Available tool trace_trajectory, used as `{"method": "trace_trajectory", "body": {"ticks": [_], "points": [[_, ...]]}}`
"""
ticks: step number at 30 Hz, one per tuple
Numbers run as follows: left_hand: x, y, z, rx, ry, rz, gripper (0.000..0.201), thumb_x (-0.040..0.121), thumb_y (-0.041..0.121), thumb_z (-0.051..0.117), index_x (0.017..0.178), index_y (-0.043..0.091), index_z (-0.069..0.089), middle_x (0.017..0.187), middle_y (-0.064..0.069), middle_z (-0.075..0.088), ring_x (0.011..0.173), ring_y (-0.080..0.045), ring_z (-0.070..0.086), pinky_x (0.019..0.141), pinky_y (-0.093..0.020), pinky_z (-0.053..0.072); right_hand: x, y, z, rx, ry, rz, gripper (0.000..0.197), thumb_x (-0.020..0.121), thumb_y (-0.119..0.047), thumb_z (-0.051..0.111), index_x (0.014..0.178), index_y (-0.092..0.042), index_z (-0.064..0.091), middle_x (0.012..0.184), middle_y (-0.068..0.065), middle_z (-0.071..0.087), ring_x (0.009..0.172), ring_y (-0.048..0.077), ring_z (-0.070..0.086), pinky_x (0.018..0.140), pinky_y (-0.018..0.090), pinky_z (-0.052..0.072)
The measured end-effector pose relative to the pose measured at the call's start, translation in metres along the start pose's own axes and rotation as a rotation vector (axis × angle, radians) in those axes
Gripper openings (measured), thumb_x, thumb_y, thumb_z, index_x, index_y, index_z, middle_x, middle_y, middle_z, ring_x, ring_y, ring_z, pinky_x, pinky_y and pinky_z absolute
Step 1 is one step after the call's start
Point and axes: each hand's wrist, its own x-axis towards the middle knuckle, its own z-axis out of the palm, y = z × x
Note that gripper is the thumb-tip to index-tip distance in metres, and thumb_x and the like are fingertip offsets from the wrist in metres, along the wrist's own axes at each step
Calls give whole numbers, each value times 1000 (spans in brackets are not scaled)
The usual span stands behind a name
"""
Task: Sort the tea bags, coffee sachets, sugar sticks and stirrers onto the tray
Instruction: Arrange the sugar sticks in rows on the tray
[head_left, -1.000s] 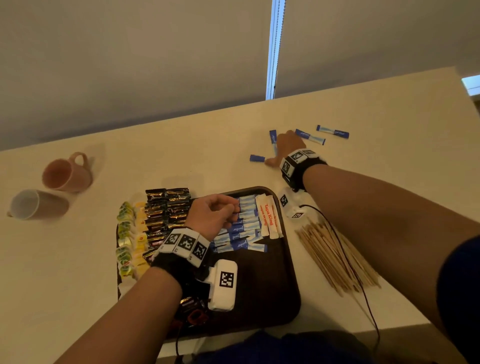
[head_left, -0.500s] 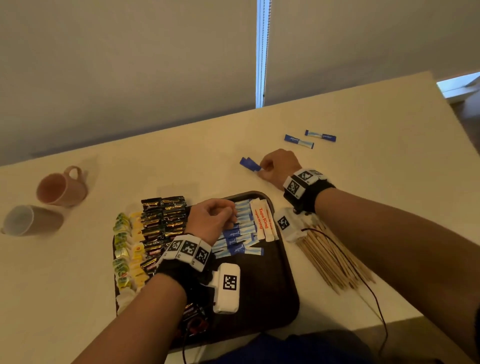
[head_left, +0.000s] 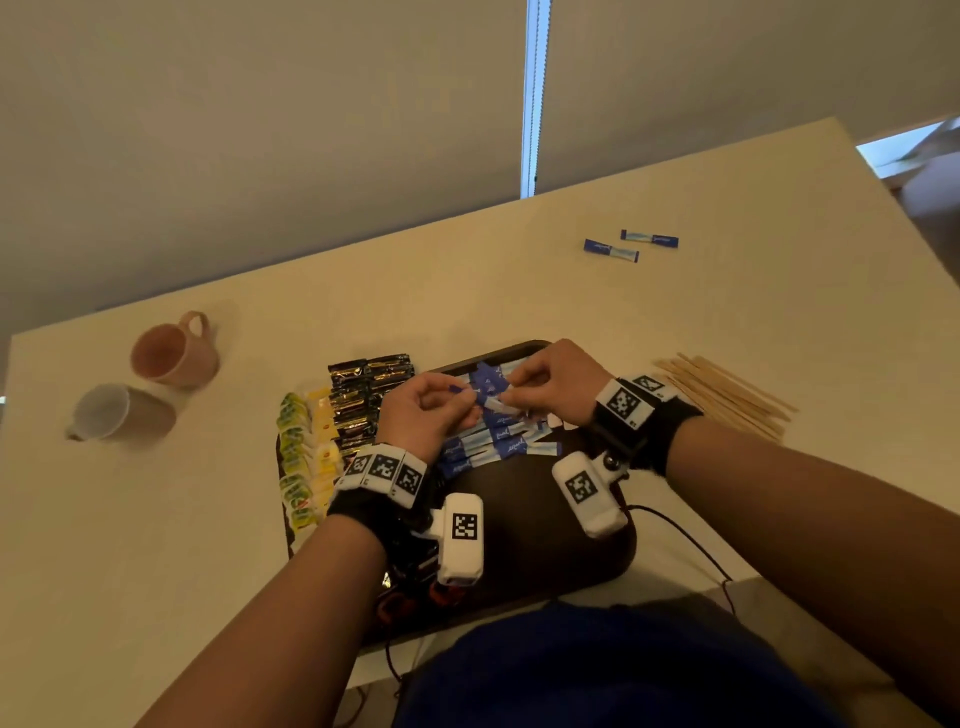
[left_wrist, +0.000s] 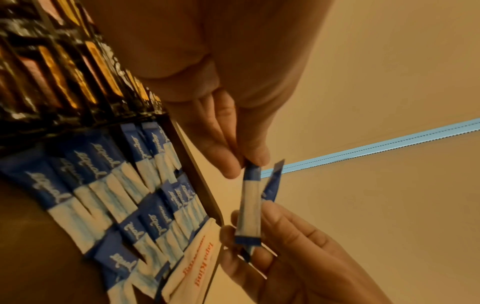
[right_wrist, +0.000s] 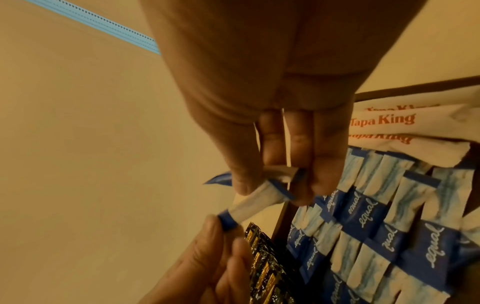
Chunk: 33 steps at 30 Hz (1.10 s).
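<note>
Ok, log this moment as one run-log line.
left hand: pinches blue sugar stick | right hand: pinches same stick plus another | above tray | stirrers: on table, unsorted

The big pale table (head_left: 675, 322) holds a dark tray (head_left: 597, 561), a pink mug (head_left: 174, 353) and a grey mug (head_left: 122, 413) lying on their sides, two blue sugar sticks (head_left: 631, 245) far back, and a pile of wooden stirrers (head_left: 727, 395) beside the tray.
</note>
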Motion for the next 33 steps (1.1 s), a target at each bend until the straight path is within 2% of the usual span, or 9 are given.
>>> {"method": "trace_trajectory", "body": {"ticks": [4, 10, 14, 16, 22, 25, 28, 30, 33], "points": [[-3, -5, -17, 61, 32, -41, 12, 85, 10, 75, 93, 5, 68, 84, -12, 76, 81, -25, 75, 75, -35, 61, 0, -2, 5, 58, 48, 12, 14, 88, -14, 70, 94, -2, 74, 79, 10, 75, 71, 19, 72, 64, 23, 59], [-4, -9, -32, -19, 22, -98, 12, 83, 3, 75, 90, 4, 65, 82, -14, 74, 81, -29, 75, 74, -35, 60, 7, -8, 8, 166, 38, 78, 18, 96, -9, 58, 106, 3, 67, 87, 15, 73, 66, 16, 66, 60, 21, 57], [-4, -10, -35, -21, 39, -83, 13, 83, 2, 75, 92, 4, 66, 85, -14, 75, 81, -27, 75, 67, -29, 59, 14, -13, 15, 267, -2, 195, 25, 100, -2, 41, 96, -6, 66, 72, 9, 56, 55, 14, 45, 51, 26, 38], [-4, -10, -35, -21, 42, -76, 12, 83, 1, 75, 91, 4, 66, 89, -17, 74, 81, -27, 75, 68, -29, 60, 15, -14, 17, 297, -28, 226, 27, 99, 0, 38, 96, -3, 65, 66, 5, 47, 52, 13, 36, 49, 25, 28], [-4, -10, -34, -27, 28, -41, 10, 83, -1, 73, 88, 4, 67, 86, -15, 74, 82, -28, 75, 68, -28, 60, 17, -15, 18, 373, -74, 227, 31, 99, -8, 38, 110, 8, 62, 62, 1, 37, 51, 12, 29, 48, 27, 22], [-5, -11, -34, 6, 1, 1, 10, 81, -2, 75, 84, 5, 69, 84, -14, 75, 82, -28, 75, 71, -31, 60, 18, -12, 14, 229, -57, 160, 27, 102, -13, 42, 110, 1, 63, 64, 0, 43, 52, 12, 36, 50, 26, 30], [-7, -10, -35, 66, -10, 25, 10, 79, 0, 78, 80, 6, 71, 80, -11, 76, 80, -26, 75, 68, -27, 59, 23, -6, 5, 3, 46, 68, 15, 101, -11, 46, 109, -8, 58, 75, 1, 65, 56, 11, 52, 50, 21, 44], [-8, -10, -36, 68, -12, 25, 9, 79, -1, 78, 79, 6, 71, 79, -10, 76, 80, -27, 75, 66, -25, 59, 30, -1, 0, -67, 86, 43, 8, 98, -13, 52, 101, -10, 59, 79, 0, 72, 60, 11, 61, 58, 27, 51], [-8, -7, -38, 97, -8, 68, 8, 80, 1, 78, 84, 3, 71, 81, -9, 76, 82, -23, 75, 68, -25, 59, 42, 3, -5, -220, 101, 59, 5, 93, -19, 63, 89, -17, 65, 78, -8, 72, 73, 8, 67, 62, 25, 47]]}}
